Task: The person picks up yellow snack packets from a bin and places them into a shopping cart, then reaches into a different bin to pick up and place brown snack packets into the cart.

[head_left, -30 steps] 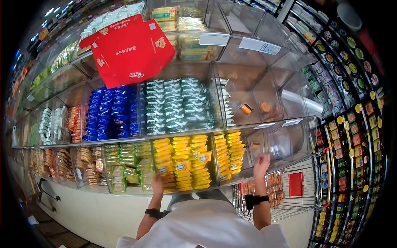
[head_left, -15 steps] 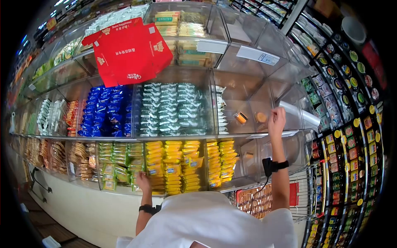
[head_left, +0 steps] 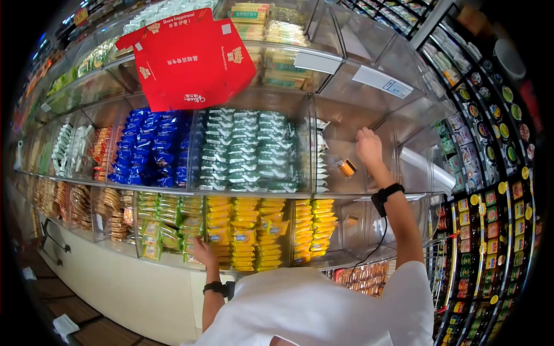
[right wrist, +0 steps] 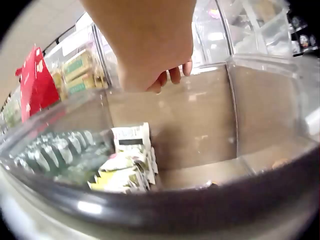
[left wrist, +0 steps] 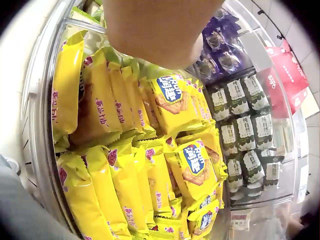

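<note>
My right hand (head_left: 369,147) is over a middle-tier bin, its fingers loosely curled with nothing in them. Below it lies a small orange-and-black item (head_left: 347,167), and a column of white packets (head_left: 321,155) stands along the bin's left side. In the right wrist view the fingertips (right wrist: 175,75) hang in front of the bin's brown back wall. My left hand (head_left: 203,252) is at the front edge of the bottom tier, beside yellow biscuit packets (head_left: 243,236) and green packets (head_left: 167,222). The left wrist view hides its fingers behind the wrist.
Clear dividers separate the bins. Dark green-and-white packets (head_left: 245,150) and blue packets (head_left: 151,144) fill the middle tier's left part. A red cardboard sign (head_left: 193,63) stands above them. A shopping cart (head_left: 433,254) is at the lower right, near black shelves (head_left: 490,230).
My right hand has risen from the bottom tier's right end and moved forward, then left, into the middle-tier bin. My left hand has shifted left from the yellow packets toward the green ones.
</note>
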Demonstrator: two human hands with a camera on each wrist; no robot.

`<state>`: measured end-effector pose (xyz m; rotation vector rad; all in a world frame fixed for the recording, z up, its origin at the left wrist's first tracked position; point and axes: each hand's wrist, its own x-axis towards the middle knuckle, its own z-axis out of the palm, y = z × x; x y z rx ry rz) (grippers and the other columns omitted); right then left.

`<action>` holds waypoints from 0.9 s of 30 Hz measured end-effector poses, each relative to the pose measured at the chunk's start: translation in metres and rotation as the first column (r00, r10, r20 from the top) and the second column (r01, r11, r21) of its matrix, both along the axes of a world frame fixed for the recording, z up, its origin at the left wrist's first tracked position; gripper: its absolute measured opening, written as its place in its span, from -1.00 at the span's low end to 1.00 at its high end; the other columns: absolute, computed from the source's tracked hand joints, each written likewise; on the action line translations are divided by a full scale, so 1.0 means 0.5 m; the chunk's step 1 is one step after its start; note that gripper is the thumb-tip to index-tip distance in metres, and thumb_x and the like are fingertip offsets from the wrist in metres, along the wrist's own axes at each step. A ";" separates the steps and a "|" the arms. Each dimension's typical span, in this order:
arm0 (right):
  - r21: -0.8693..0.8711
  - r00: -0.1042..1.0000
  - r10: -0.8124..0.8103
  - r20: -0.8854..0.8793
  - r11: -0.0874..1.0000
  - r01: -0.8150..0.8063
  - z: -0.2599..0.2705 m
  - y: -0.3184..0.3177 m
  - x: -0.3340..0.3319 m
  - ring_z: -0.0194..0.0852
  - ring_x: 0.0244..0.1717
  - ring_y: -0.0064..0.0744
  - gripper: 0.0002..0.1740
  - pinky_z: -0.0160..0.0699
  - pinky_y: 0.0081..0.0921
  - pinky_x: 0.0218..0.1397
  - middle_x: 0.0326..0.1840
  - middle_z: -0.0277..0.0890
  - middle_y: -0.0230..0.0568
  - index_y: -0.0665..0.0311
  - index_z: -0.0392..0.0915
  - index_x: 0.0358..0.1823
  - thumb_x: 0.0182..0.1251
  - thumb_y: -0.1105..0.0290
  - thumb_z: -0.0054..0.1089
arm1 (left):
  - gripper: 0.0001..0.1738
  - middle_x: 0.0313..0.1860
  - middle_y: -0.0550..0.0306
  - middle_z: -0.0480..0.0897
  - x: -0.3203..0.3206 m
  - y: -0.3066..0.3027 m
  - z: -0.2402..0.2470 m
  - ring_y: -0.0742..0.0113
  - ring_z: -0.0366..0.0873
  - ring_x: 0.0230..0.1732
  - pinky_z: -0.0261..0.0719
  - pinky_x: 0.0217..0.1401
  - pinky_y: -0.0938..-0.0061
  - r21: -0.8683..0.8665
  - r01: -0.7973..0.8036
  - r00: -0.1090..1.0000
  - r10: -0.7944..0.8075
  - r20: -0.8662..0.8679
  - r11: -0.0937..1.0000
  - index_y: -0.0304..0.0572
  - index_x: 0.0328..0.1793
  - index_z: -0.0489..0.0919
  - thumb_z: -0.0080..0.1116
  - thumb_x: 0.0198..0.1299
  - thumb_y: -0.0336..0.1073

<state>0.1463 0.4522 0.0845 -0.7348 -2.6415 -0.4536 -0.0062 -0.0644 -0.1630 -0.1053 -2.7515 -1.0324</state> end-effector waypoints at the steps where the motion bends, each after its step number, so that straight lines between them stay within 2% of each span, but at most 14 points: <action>1: 0.013 0.997 -0.027 0.066 1.000 0.026 -0.022 0.013 -0.004 0.42 -0.23 -0.25 -0.93 0.42 -0.31 -0.26 -0.36 0.39 -0.23 0.22 0.41 -0.49 -0.09 0.46 0.02 | -0.81 -0.37 -0.08 0.55 0.003 0.006 0.007 -0.10 0.48 -0.35 0.38 -0.36 0.18 -0.006 -0.003 1.000 0.003 -0.014 1.000 -0.15 -0.19 0.45 -0.16 0.09 -0.41; 5: 0.042 0.978 -0.023 0.208 0.999 0.014 -0.059 0.059 -0.017 0.47 -0.30 -0.25 -0.92 0.47 -0.31 -0.33 -0.38 0.39 -0.24 0.21 0.41 -0.47 -0.03 0.41 0.00 | -0.81 -0.36 -0.11 0.54 0.010 0.009 0.021 -0.14 0.47 -0.33 0.37 -0.35 0.16 -0.011 -0.013 0.999 0.013 0.046 1.000 -0.16 -0.18 0.44 -0.16 0.10 -0.41; 8: 0.022 0.933 -0.005 0.360 1.000 -0.004 -0.094 0.093 -0.015 0.49 -0.25 -0.26 -0.86 0.49 -0.35 -0.33 -0.31 0.42 -0.25 0.22 0.45 -0.39 -0.02 0.40 0.00 | -0.81 -0.35 -0.12 0.54 0.011 0.012 0.028 -0.15 0.47 -0.32 0.37 -0.33 0.15 0.004 -0.010 0.999 0.010 0.052 1.000 -0.17 -0.18 0.44 -0.17 0.10 -0.42; 14: -0.005 0.800 -0.029 0.600 0.999 0.040 -0.099 0.089 -0.015 0.51 -0.20 -0.28 -0.78 0.51 -0.39 -0.30 -0.24 0.48 -0.23 0.22 0.49 -0.27 0.01 0.42 -0.02 | -0.79 -0.30 -0.09 0.55 0.015 0.019 0.037 -0.08 0.49 -0.29 0.39 -0.27 0.23 -0.032 -0.054 0.992 0.058 0.110 0.998 -0.18 -0.16 0.42 -0.18 0.09 -0.49; 17: -0.009 0.696 -0.023 0.718 0.999 0.042 -0.085 0.084 -0.022 0.53 -0.21 -0.26 -0.81 0.51 -0.37 -0.30 -0.24 0.52 -0.20 0.21 0.51 -0.30 0.04 0.44 -0.03 | -0.77 -0.28 -0.14 0.55 0.017 0.022 0.041 -0.15 0.47 -0.25 0.40 -0.26 0.17 -0.004 -0.053 0.995 0.053 0.087 0.999 -0.20 -0.12 0.43 -0.17 0.10 -0.44; 20: -0.117 0.657 -0.033 0.754 0.976 0.184 -0.134 0.098 -0.025 0.54 -0.20 -0.22 -0.82 0.50 -0.30 -0.27 -0.25 0.56 -0.16 0.22 0.54 -0.33 0.07 0.41 -0.04 | -0.76 -0.27 -0.15 0.55 0.015 0.019 0.034 -0.15 0.47 -0.23 0.41 -0.23 0.18 -0.005 -0.049 0.993 0.050 0.112 0.999 -0.21 -0.11 0.43 -0.18 0.10 -0.45; 23: -0.119 0.696 -0.118 0.708 0.952 0.282 -0.188 0.092 -0.029 0.55 -0.19 -0.20 -0.76 0.51 -0.31 -0.23 -0.16 0.54 -0.15 0.19 0.57 -0.24 0.09 0.29 0.06 | -0.76 -0.26 -0.14 0.55 0.016 0.024 0.050 -0.14 0.47 -0.22 0.41 -0.22 0.19 -0.026 -0.047 0.991 0.050 0.125 0.999 -0.23 -0.11 0.43 -0.17 0.09 -0.46; 26: -0.331 0.508 0.035 0.861 0.797 0.505 -0.139 0.047 -0.061 0.55 -0.16 -0.22 -0.60 0.49 -0.22 -0.19 -0.14 0.55 -0.18 0.17 0.53 -0.15 -0.02 0.14 0.23 | -0.76 -0.26 -0.14 0.54 0.016 0.025 0.059 -0.14 0.47 -0.22 0.41 -0.22 0.20 -0.029 -0.054 0.981 0.059 0.183 0.998 -0.23 -0.12 0.43 -0.17 0.08 -0.46; 27: -0.338 0.521 0.032 0.853 0.796 0.503 -0.149 0.047 -0.060 0.54 -0.16 -0.21 -0.56 0.48 -0.22 -0.18 -0.17 0.55 -0.16 0.19 0.53 -0.16 -0.09 0.13 0.28 | -0.77 -0.27 -0.14 0.54 0.015 0.024 0.055 -0.14 0.47 -0.23 0.40 -0.23 0.20 -0.019 -0.051 0.985 0.054 0.162 0.998 -0.23 -0.13 0.43 -0.17 0.08 -0.46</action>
